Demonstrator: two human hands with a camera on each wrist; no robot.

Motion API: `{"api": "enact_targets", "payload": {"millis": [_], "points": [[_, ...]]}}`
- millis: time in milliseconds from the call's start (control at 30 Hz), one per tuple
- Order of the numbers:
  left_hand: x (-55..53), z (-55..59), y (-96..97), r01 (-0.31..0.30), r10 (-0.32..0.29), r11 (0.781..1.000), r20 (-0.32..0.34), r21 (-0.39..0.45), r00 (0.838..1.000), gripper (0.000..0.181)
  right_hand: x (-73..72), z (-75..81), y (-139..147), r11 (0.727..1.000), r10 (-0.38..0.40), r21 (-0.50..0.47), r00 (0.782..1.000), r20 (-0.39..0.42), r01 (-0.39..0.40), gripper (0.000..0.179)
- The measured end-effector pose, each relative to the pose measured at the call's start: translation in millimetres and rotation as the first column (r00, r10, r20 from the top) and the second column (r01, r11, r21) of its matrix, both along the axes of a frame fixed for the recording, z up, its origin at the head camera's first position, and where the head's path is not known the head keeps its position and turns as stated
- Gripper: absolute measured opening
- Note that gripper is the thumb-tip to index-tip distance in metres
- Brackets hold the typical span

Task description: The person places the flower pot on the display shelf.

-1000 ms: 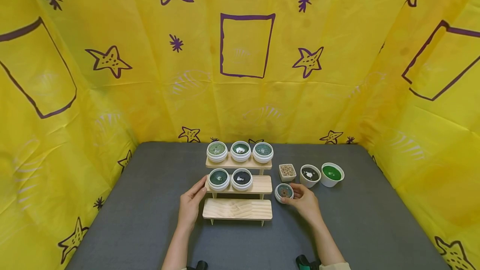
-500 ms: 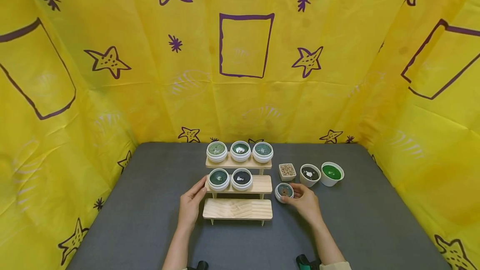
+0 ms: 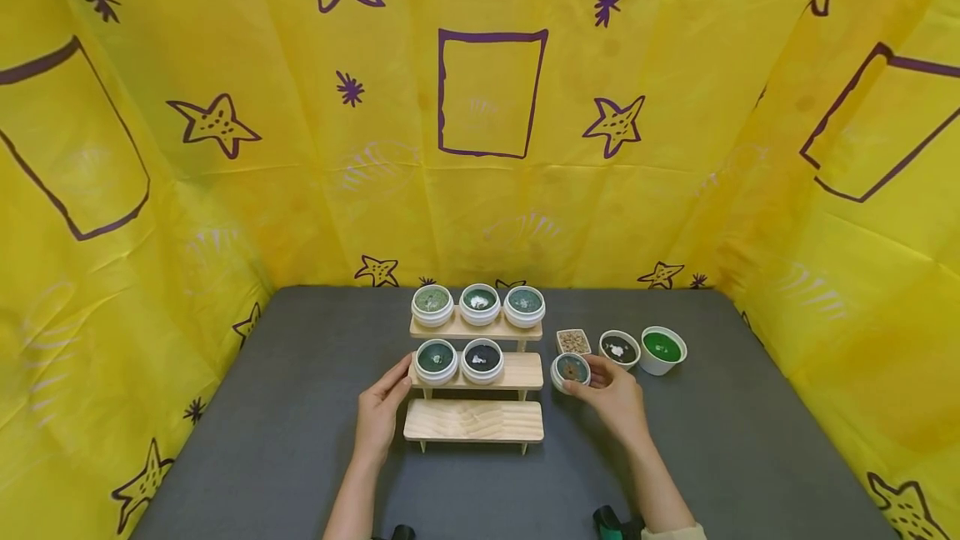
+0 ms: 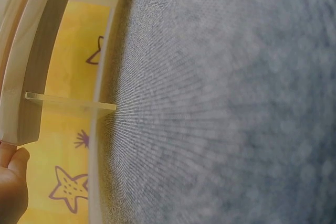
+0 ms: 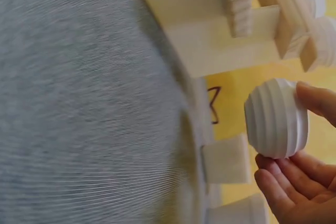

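My right hand (image 3: 618,398) grips a small white ribbed bowl (image 5: 275,119) between thumb and fingers. In the head view this bowl holds a dark blue-green filling with a brown patch. It hangs above the table, right of a three-step wooden stand (image 3: 474,421). My left hand (image 3: 378,415) holds the left end of the stand's middle shelf, with thumb and fingers at its edge. On that shelf stand a bowl with dark green filling (image 3: 436,359) and one with near-black filling (image 3: 482,359). Three white bowls with greenish fillings line the top shelf, among them a pale green one (image 3: 431,300).
Behind the held bowl stands a square dish of beige bits (image 3: 573,341). To its right are a round cup with dark contents (image 3: 618,348) and a cup of bright green (image 3: 663,347). Yellow cloth (image 3: 480,215) printed with stars walls in the grey table (image 3: 315,407).
My right hand has raised the small white bowl off the table, and it now partly covers the square dish. My left hand keeps its place at the stand.
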State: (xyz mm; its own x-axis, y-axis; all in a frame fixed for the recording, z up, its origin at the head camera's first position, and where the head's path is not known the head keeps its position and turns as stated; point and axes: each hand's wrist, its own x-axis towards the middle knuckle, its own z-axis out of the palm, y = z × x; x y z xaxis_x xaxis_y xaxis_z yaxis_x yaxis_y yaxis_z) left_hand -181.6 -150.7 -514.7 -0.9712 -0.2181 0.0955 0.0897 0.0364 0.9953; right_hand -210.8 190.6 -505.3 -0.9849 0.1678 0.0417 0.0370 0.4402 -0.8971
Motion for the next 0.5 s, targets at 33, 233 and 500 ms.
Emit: {"api": "enact_targets", "payload": {"millis": [33,233,500], "points": [[0.1,-0.2,-0.1,-0.001,0.001,1.0,0.0,0.002,1.0,0.039,0.3,3.5,-0.1,1.0,0.001,0.0,1.0,-0.005,-0.001,0.06],[0.1,-1.1,-0.5,0.003,-0.003,1.0,-0.002,0.007,1.0,0.04,1.0,21.1,-1.2,1.0,0.002,-0.013,0.999,-0.033,-0.002,0.059],[0.6,-0.6,-0.8,0.006,-0.006,1.0,-0.002,0.007,1.0,0.04,5.6,37.2,-6.6,1.0,0.009,-0.013,0.999,-0.043,-0.01,0.057]]}}
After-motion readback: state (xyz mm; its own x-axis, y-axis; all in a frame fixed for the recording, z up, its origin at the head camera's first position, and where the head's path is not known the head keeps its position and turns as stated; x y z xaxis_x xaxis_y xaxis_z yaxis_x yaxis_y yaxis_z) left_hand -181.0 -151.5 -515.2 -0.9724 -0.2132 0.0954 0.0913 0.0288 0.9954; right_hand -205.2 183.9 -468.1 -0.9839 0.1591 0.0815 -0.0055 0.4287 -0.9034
